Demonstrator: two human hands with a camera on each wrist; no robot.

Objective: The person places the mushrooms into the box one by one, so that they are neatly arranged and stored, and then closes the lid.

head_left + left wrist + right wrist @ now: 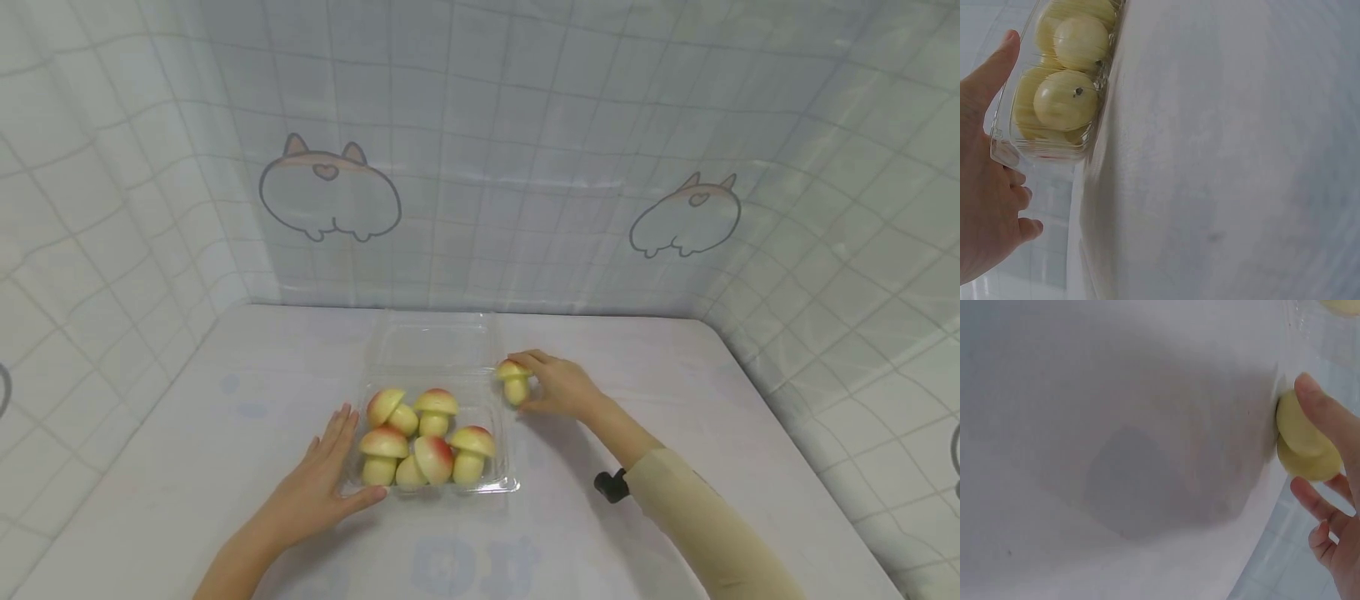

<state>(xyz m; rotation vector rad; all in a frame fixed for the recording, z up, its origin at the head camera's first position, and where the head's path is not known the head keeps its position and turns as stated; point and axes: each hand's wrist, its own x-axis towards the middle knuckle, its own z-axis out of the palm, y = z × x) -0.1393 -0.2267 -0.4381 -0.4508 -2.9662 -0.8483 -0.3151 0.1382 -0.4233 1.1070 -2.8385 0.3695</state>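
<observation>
In the head view a clear plastic clamshell box [512,485] lies with its lid [435,342] folded back. Several mushroom-shaped pieces, with yellow stems and red-tinged caps, lie in it, among them a front-left mushroom [384,444]. My left hand [318,483] rests along the box's left side, fingers straight, thumb at the front corner. Just right of the box, my right hand [561,387] holds another mushroom [514,383] between thumb and fingers. In the right wrist view that mushroom [1304,434] is partly hidden by the thumb; it looks low at the tabletop.
A pale cloth [615,542] with faint prints covers the table. Grid-patterned curtains [510,167] stand at the back and both sides. A small black object [611,486] sits at the right wrist, by the beige sleeve [697,517].
</observation>
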